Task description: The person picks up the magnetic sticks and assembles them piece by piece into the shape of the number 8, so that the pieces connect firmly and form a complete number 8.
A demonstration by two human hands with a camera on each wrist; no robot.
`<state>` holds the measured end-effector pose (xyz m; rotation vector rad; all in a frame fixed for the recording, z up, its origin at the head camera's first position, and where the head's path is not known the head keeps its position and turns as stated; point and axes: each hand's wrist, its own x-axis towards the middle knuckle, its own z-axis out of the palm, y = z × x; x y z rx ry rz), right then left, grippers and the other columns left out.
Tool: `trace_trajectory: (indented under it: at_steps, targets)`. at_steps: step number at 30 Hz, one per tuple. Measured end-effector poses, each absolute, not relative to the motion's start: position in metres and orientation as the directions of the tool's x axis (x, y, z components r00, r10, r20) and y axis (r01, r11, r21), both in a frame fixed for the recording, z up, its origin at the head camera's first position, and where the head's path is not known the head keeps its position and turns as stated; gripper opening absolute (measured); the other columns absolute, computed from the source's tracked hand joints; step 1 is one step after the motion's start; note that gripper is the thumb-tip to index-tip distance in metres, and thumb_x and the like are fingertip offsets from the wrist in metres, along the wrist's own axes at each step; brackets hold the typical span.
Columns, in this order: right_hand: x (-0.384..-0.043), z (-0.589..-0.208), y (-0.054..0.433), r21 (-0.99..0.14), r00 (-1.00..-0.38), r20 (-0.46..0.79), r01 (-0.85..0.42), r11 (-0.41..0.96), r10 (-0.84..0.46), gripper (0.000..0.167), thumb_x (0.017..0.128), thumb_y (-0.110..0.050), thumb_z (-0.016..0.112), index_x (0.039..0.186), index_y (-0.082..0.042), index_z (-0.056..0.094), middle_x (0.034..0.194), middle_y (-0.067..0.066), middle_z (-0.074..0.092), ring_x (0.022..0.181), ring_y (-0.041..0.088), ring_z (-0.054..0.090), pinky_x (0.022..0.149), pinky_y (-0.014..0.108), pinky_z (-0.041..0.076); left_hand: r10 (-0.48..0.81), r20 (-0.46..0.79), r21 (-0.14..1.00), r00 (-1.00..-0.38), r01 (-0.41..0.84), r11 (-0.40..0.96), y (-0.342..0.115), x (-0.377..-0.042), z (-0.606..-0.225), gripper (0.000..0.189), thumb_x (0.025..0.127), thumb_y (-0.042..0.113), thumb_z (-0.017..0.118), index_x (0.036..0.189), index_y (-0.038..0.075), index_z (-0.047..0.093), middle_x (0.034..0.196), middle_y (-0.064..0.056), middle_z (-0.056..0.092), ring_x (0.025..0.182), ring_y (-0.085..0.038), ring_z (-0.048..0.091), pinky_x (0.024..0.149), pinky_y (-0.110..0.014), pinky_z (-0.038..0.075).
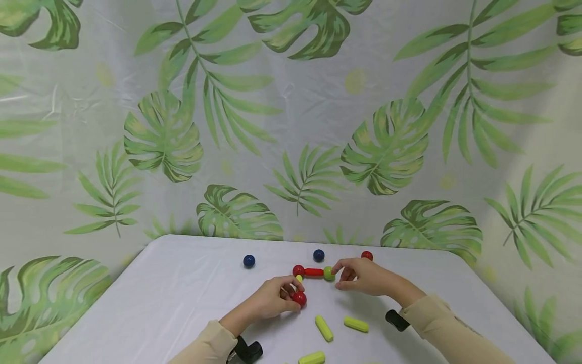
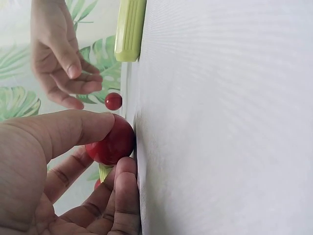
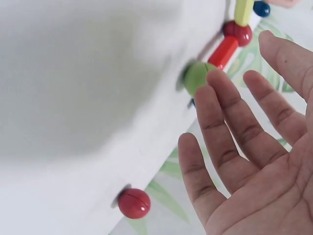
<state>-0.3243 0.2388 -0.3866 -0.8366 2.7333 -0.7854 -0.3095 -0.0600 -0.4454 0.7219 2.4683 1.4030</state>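
Observation:
My left hand [image 1: 275,299] grips a red ball [image 2: 113,142] between thumb and fingers, low over the white table. A yellow-green stick [image 1: 298,278] runs from that ball to a second red ball [image 1: 298,271]. From there a red stick [image 1: 313,272] leads to a green ball [image 1: 329,273]. Beside the green ball is my right hand [image 1: 364,277], its fingers loosely bent and nothing held. In the right wrist view its fingers [image 3: 210,110] spread near the green ball; whether a fingertip touches it I cannot tell.
Loose yellow-green sticks [image 1: 324,328] [image 1: 356,324] [image 1: 311,358] lie nearer the front. Toward the back edge of the white table [image 1: 182,283] sit two blue balls [image 1: 248,261] [image 1: 319,255] and another red ball [image 1: 367,256]. A leaf-patterned curtain [image 1: 291,126] hangs behind.

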Motion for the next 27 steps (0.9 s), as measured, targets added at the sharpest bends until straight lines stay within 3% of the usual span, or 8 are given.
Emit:
trace_trajectory:
  at_steps: [11,20,27]
  targets:
    - [-0.299,-0.396,0.232,-0.588,-0.793,-0.05,-0.468,0.66,-0.608,0.035,0.102,-0.025,0.076,0.13,-0.007,0.067,0.096,-0.007,0.073,0.09,0.006,0.066,0.087,0.029,0.055,0.515,0.057,0.836,-0.855,0.323,0.444,-0.061,-0.312,-0.447,0.031,0.088,0.007,0.085,0.116,0.015,0.072,0.102,-0.004,0.069,0.086,-0.016,0.061,0.071,-0.028,0.048]
    - [-0.282,-0.402,0.22,-0.612,-0.783,-0.074,-0.453,0.648,-0.617,0.031,0.098,-0.025,0.08,0.124,-0.011,0.072,0.093,-0.009,0.072,0.088,0.004,0.062,0.08,0.027,0.048,0.517,0.067,0.838,-0.853,0.33,0.435,-0.06,-0.311,-0.447,0.031,0.089,0.006,0.085,0.115,0.014,0.072,0.102,-0.005,0.069,0.086,-0.017,0.061,0.072,-0.029,0.048]
    - [-0.277,-0.407,0.215,-0.62,-0.769,-0.082,-0.459,0.636,-0.634,0.033,0.096,-0.026,0.083,0.123,-0.011,0.071,0.091,-0.01,0.071,0.085,0.002,0.062,0.085,0.029,0.054,0.519,0.068,0.833,-0.852,0.335,0.44,-0.06,-0.31,-0.445,0.031,0.089,0.006,0.084,0.116,0.013,0.071,0.102,-0.005,0.069,0.086,-0.017,0.061,0.072,-0.029,0.048]
